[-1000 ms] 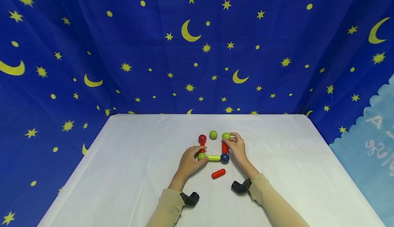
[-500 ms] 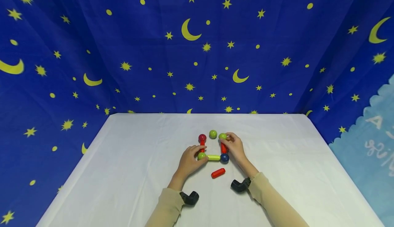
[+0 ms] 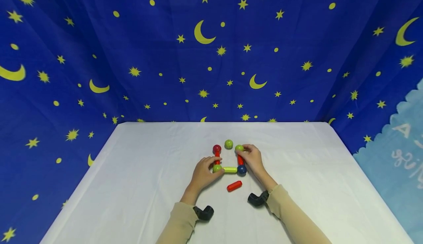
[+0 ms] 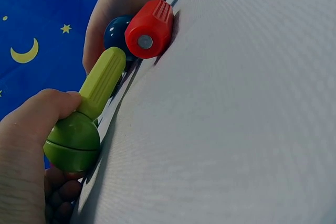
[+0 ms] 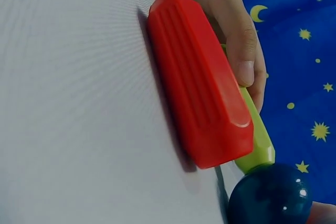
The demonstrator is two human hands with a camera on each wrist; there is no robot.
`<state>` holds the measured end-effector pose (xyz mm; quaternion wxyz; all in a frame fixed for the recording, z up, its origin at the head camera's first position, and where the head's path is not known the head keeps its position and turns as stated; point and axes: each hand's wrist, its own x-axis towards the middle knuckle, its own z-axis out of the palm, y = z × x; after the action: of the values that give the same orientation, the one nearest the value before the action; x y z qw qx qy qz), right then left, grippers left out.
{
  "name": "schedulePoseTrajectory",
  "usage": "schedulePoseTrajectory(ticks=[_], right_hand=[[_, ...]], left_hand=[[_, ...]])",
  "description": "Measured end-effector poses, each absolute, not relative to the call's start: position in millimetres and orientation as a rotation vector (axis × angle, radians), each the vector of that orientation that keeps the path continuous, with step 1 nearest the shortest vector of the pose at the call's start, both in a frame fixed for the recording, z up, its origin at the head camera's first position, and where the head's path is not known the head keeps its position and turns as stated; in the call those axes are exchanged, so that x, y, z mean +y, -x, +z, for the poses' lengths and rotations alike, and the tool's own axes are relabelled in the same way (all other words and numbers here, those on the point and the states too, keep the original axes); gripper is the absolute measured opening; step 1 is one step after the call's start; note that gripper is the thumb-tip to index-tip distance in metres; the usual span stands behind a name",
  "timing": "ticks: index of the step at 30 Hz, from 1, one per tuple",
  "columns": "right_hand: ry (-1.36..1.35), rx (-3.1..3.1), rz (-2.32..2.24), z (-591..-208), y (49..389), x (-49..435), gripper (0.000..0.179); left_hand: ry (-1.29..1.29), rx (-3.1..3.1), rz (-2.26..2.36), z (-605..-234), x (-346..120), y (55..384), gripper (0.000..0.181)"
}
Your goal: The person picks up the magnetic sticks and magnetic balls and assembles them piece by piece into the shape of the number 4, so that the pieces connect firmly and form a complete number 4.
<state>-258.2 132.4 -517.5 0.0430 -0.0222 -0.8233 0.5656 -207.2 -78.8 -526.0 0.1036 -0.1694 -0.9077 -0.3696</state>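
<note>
A three-sided frame of magnetic sticks and balls lies on the white table. My left hand [image 3: 203, 173] grips the green ball [image 4: 72, 141] at its near left corner, thumb tip by the yellow-green stick [image 3: 230, 169]. From that corner a red stick [image 3: 217, 154] runs back to a red ball [image 3: 216, 149], partly under my fingers. The yellow-green stick reaches a dark blue ball [image 3: 242, 170] at the near right. There another red stick [image 3: 240, 159] leads back to a second green ball [image 3: 239, 148], which my right hand [image 3: 254, 160] pinches.
Between the frame's two far ends sits a loose green ball [image 3: 228, 144]. A loose red stick [image 3: 234, 186] lies in front of the frame, between my forearms. Black wrist cameras [image 3: 203, 213] stick out from both sleeves. A blue star-patterned cloth [image 3: 211, 60] hangs behind the table [image 3: 132, 185].
My right hand has shifted slightly left with its green ball, then a touch nearer. The right red stick now leans a little left. My left hand stays in place.
</note>
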Motion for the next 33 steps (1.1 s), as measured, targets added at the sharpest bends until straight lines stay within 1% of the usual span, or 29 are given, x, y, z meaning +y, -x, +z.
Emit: schedulePoseTrajectory(ticks=[7,18,26,33], right_hand=[[0.048,-2.493,1.707,-516,257,132,0.042],[0.079,-2.360,1.825,-513,249,139,0.035],[0.051,-2.285,1.839,-507,232,144,0.031],[0.028,-2.281,1.880,-497,211,146,0.032]], left_hand=[[0.505,-2.673,-1.120,-525,-79,208,0.041],[0.518,-2.664,-1.126,-526,-79,208,0.041],[0.510,-2.677,-1.138,-526,-79,209,0.042],[0.510,-2.663,-1.127,-525,-79,210,0.041]])
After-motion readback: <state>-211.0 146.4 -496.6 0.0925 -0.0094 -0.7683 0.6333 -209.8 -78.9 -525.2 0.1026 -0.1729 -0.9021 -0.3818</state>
